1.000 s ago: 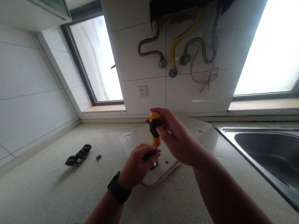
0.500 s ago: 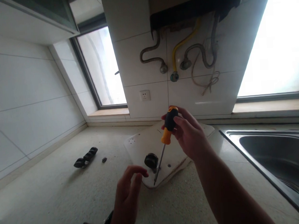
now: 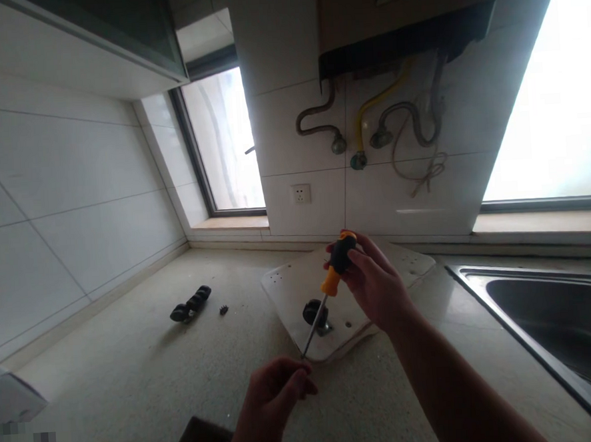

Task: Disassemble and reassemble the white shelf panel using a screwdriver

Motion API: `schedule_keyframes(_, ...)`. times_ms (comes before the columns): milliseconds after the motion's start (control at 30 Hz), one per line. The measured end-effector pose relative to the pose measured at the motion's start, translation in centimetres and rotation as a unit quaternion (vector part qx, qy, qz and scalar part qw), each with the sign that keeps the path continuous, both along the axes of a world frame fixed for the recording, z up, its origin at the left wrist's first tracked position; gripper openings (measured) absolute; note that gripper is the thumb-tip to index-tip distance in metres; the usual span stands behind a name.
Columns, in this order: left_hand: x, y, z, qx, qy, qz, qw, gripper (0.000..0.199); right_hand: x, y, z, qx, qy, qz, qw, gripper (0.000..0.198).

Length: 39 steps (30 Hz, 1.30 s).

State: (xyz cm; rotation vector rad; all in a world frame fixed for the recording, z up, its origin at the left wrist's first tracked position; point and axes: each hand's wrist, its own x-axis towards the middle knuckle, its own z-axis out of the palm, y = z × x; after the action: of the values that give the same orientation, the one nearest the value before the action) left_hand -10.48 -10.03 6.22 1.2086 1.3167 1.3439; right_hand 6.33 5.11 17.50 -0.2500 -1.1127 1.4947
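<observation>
My right hand (image 3: pixel 376 279) is closed around the black and orange handle of a screwdriver (image 3: pixel 332 285), its shaft slanting down to the left. Close to the screwdriver's tip, my left hand (image 3: pixel 280 392) has thumb and forefinger pinched together; whatever they hold is too small to make out. A black caster wheel (image 3: pixel 313 311) on a metal plate sits on the near corner of a pale board (image 3: pixel 285 301) with rounded corners. The shaft passes in front of this caster. On the worktop to the left lie more black casters (image 3: pixel 190 304) in a row and a small cluster of dark screws (image 3: pixel 223 310).
A stainless steel sink (image 3: pixel 472 278) is set into the worktop (image 3: pixel 150 383) on the right. Above hangs a water heater (image 3: pixel 408 21) with hoses, valves and a yellow pipe. A wall socket (image 3: pixel 301 194) is behind the board. A white object (image 3: pixel 10 398) stands at the left edge.
My left hand has moved right and down from beside the caster to the screwdriver's tip, its fingers closing. The view has shifted, bringing a white object in at the left.
</observation>
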Motion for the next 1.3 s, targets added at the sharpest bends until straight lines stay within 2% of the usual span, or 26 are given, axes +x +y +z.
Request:
schedule_keyframes(100, -1.7, 0.2, -0.5, -0.013, 0.035, -0.017, 0.999, 0.036, 1.3, 0.7, -0.5, -0.020, 0.011, -0.012, 1.000, 0.029)
schedule_keyframes(200, -4.6, 0.7, -0.8, -0.021, 0.098, -0.001, 0.995, 0.036, 3.9, 2.0, -2.1, -0.060, 0.032, -0.064, 0.996, 0.029)
schedule_keyframes(333, -10.8, 2.2, -1.0, -0.017, 0.177, 0.064, 0.982, 0.040, 8.4, 3.9, -6.2, -0.135, 0.064, -0.143, 0.978, 0.032)
schedule_keyframes(433, -16.6, 3.6, -2.1, -0.019, 0.224, 0.117, 0.967, 0.047, 11.3, 4.8, -9.5, -0.209, 0.102, -0.159, 0.960, 0.025)
schedule_keyframes(533, -21.9, 4.9, -4.0, -0.045, 0.276, 0.196, 0.940, 0.053, 13.2, 5.5, -11.7, -0.236, 0.145, -0.144, 0.950, 0.019)
schedule_keyframes(633, -25.5, 5.9, -5.9, -0.076, 0.373, 0.241, 0.893, 0.047, 14.1, 6.0, -12.6, -0.234, 0.170, -0.152, 0.945, 0.019)
schedule_keyframes(733, -27.2, 6.9, -7.4, -0.087, 0.405, 0.257, 0.873, 0.042, 14.3, 6.2, -12.8, -0.246, 0.182, -0.160, 0.939, 0.016)
schedule_keyframes(900, -27.9, 8.8, -9.0, -0.088, 0.433, 0.264, 0.857, 0.044, 13.9, 5.7, -12.5, -0.248, 0.176, -0.159, 0.939, 0.016)
schedule_keyframes(1100, -28.9, 11.1, -9.6, -0.073, 0.479, 0.248, 0.839, 0.042, 13.6, 5.5, -12.2, -0.226, 0.163, -0.146, 0.949, 0.018)
schedule_keyframes(1300, -28.8, 11.8, -9.9, -0.046, 0.521, 0.233, 0.820, 0.044, 13.4, 5.7, -12.0, -0.238, 0.155, -0.165, 0.944, 0.019)
